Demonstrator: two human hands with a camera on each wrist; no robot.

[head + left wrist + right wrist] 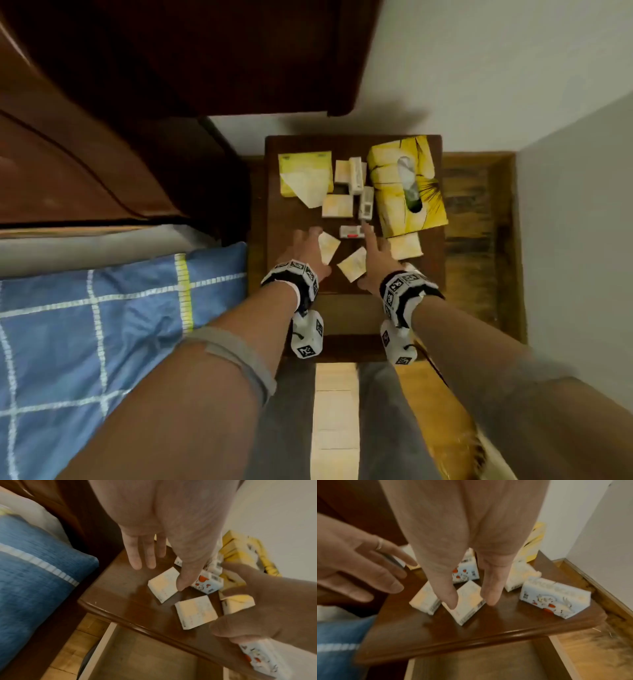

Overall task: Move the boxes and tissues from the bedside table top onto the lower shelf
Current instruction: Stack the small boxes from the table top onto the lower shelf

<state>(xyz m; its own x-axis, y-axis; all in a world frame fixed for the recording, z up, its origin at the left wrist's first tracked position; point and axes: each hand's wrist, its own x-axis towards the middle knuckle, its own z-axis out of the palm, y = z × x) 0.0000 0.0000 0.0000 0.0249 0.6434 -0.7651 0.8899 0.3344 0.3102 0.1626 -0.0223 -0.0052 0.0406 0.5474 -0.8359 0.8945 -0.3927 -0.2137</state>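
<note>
Your forearms reach in over the front edge of the dark wooden bench (pixel 284 192). Both hands spread, empty: left hand (pixel 310 251) touches one small cream tissue pack (pixel 328 247); right hand (pixel 376 260) straddles its twin (pixel 352 269), diagonal between them, nearer your right.

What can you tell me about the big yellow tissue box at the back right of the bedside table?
The yellow tissue box is the largest item on the bedside table top, a long carton printed with yellow and dark streaks, apparently cardboard. It lies flat along the right edge, slightly angled, with white tissue showing through its top opening. Small white boxes stand close against its left side, and a pale tissue pack sits at its near end. Neither hand touches it.
</note>
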